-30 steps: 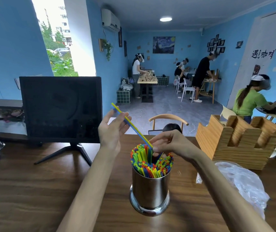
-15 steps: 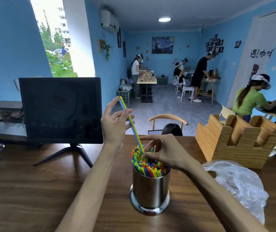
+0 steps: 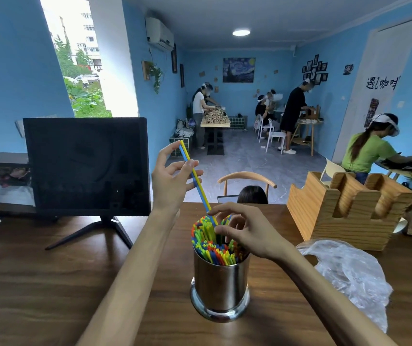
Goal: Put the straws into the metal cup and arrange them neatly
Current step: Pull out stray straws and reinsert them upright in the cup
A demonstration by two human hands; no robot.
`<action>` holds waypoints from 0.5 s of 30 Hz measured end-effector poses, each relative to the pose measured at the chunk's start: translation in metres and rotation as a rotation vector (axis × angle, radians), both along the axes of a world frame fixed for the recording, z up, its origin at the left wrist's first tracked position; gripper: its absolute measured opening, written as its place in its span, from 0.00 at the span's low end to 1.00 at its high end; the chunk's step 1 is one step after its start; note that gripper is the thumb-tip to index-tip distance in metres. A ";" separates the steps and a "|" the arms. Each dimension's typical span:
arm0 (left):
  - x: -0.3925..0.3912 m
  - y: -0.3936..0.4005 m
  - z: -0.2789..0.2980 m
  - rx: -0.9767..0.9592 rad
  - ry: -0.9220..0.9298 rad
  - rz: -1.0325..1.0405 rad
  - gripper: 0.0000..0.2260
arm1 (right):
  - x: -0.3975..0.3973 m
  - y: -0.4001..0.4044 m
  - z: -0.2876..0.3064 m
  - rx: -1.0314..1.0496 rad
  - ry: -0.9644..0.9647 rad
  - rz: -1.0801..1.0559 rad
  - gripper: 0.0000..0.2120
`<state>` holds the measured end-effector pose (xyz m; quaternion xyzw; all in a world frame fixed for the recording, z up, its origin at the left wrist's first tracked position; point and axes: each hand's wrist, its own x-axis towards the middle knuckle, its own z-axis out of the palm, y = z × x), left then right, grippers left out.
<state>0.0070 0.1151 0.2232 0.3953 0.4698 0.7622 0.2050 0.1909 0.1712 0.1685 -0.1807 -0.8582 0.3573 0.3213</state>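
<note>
A shiny metal cup (image 3: 220, 285) stands on the wooden table (image 3: 50, 283), packed with upright red, blue, green and yellow straws (image 3: 210, 243). A yellow straw and a blue straw (image 3: 196, 178) lean together, lower ends in the cup, tops pointing up and left. My left hand (image 3: 172, 181) holds their upper part between thumb and fingers, the other fingers spread. My right hand (image 3: 239, 231) hovers over the cup's rim, its thumb and fingers pinching the two straws where they enter the bundle.
A black monitor (image 3: 87, 166) on a stand sits at the back left. A wooden holder (image 3: 344, 208) stands at the right, with a crumpled clear plastic bag (image 3: 349, 275) in front of it. Several people work at tables further back.
The two leaning straws have tipped more upright and slid deeper into the cup. My left hand rose with their tops and my right hand lowered onto the bundle.
</note>
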 end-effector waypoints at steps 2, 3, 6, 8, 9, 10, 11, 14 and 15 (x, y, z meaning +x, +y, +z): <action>0.001 0.000 -0.002 -0.006 -0.025 0.007 0.21 | 0.001 0.000 -0.001 0.024 -0.023 -0.016 0.14; 0.001 0.001 -0.003 -0.010 -0.043 0.009 0.21 | 0.001 0.000 -0.001 0.035 -0.032 -0.023 0.14; -0.001 0.002 -0.006 -0.016 -0.135 0.009 0.23 | -0.001 -0.002 0.000 0.104 -0.074 -0.048 0.15; -0.002 0.003 -0.007 -0.020 -0.200 0.008 0.24 | -0.001 -0.004 0.001 0.236 -0.097 -0.092 0.17; -0.004 0.003 -0.007 -0.029 -0.224 0.005 0.23 | -0.001 -0.005 0.001 0.314 -0.083 -0.112 0.16; -0.005 0.002 -0.007 -0.038 -0.253 -0.012 0.22 | -0.002 -0.005 0.002 0.389 -0.047 -0.125 0.15; -0.007 0.002 -0.007 -0.044 -0.296 -0.046 0.20 | -0.002 -0.005 0.002 0.453 0.004 -0.133 0.14; -0.011 0.001 -0.005 -0.047 -0.487 -0.188 0.16 | -0.003 -0.007 0.007 0.565 0.173 -0.142 0.10; -0.012 0.001 -0.004 -0.043 -0.555 -0.224 0.15 | -0.003 -0.009 0.010 0.574 0.229 -0.142 0.10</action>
